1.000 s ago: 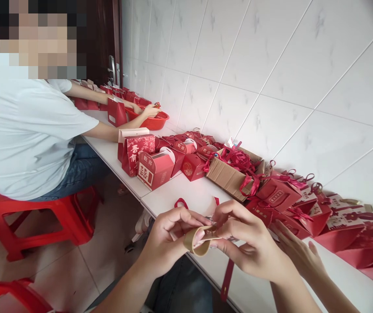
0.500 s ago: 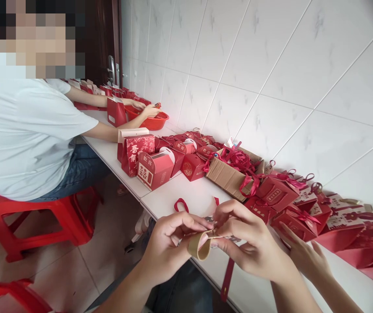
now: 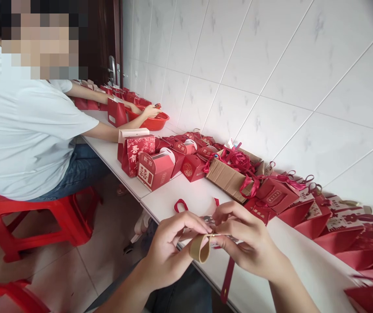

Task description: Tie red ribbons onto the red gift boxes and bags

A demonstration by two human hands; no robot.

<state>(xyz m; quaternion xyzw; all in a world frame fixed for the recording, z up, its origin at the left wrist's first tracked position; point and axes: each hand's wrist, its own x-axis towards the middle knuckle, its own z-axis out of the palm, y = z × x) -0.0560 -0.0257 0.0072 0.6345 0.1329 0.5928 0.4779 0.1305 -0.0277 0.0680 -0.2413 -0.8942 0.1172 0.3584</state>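
A loop of gold-tan ribbon (image 3: 200, 250) stands between my hands, close to the table's front edge. My left hand (image 3: 173, 243) pinches it near its upper end with thumb and fingers. From the other side my right hand (image 3: 243, 243) pinches the ribbon's end, fingertips almost meeting the left ones. Behind and below the fingers is a pale, printed item, mostly hidden, whose kind I cannot make out. A dark red strap (image 3: 228, 280) hangs below my right hand over the edge. A red ribbon loop (image 3: 181, 205) pokes up beyond my left hand.
A cardboard box (image 3: 227, 176) of red ribbons sits against the wall, with red gift boxes (image 3: 155, 169) left of it and ribboned gift boxes (image 3: 336, 230) along the right. A co-worker (image 3: 32, 130) on a red stool (image 3: 42, 217) reaches into a red basin (image 3: 153, 124).
Another person's hand at the right has left the view. The red box with a bow that it touched is gone from its spot; a red box now shows at the lower right.
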